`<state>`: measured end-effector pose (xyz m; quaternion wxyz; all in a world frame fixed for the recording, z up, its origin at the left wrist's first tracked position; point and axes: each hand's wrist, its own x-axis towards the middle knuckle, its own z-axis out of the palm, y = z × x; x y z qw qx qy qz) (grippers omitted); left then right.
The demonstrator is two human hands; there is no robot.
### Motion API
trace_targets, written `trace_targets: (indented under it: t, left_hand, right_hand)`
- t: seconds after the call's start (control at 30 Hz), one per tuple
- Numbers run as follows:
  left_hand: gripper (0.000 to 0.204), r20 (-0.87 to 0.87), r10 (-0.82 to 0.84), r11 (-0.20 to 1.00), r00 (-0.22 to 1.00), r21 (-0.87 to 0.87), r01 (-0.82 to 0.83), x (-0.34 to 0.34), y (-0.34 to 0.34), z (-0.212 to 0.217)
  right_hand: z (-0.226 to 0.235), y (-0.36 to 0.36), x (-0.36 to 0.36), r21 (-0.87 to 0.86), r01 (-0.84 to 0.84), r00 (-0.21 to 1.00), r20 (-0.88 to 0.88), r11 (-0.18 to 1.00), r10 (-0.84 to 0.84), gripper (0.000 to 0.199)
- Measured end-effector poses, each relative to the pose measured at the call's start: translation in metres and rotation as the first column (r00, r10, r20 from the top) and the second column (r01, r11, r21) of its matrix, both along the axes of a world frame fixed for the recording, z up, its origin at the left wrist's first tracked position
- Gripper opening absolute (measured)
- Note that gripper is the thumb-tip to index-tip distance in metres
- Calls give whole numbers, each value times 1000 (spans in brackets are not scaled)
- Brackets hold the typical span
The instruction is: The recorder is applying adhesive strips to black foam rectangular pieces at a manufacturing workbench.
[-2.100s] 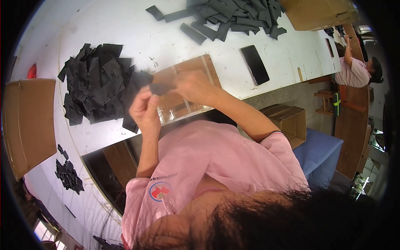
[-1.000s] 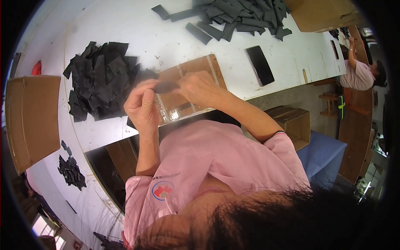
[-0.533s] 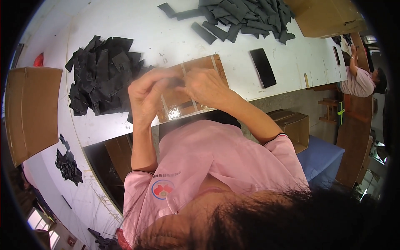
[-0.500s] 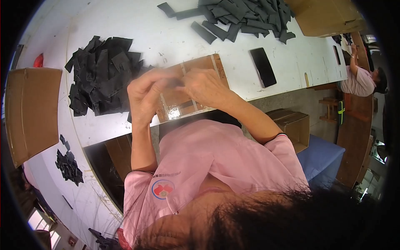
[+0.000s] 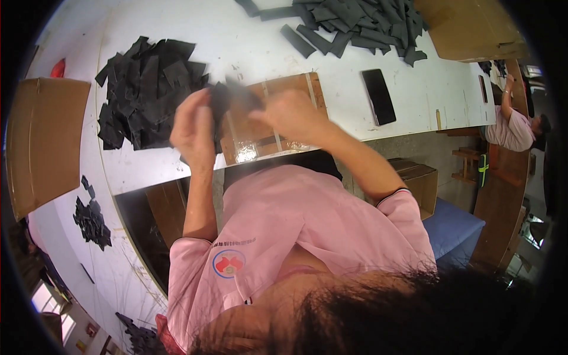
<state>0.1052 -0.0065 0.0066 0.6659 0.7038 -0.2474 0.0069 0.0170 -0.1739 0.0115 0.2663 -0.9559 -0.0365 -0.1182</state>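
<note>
Handling: one black strip (image 5: 244,96), blurred, located between the two hands above a taped cardboard panel (image 5: 253,127). Advisable method, by judgement: light pinch near the end, strip flat and untwisted, loose part clear of its neighbours.

Right hand (image 5: 294,118): forearm slanting in from the right, wrist fairly straight, fingers apparently clamped on the strip's near end; motion blur softens the contact.

Left hand (image 5: 192,129): forearm nearly upright in view, palm turned inward, fingers raised beside dark material; whether they grip it, cannot tell.

Beyond, on the white desk (image 5: 337,89): black pile (image 5: 148,89), left, just beside the left hand; dark phone (image 5: 378,97), right, well apart; second strip pile (image 5: 361,23), far side; brown carton (image 5: 473,29), far right.
</note>
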Motion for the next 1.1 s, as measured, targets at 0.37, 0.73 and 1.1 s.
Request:
trace_targets:
  t: [0.37,0.73,1.1]
  left_hand:
    - [29,127,181,461,975,865,-199,13,89,-102]
    - [17,-391,134,986,911,-38,-161,37,16,-103]
    - [21,-787,-218,976,577,-192,108,-9,12,-2]
  right_hand:
    - [-7,-12,-21,753,378,920,-240,538,-310,35]
    - [-24,44,-40,542,161,944,-328,825,32,23]
    - [-30,78,-16,984,156,982,-165,90,95,35]
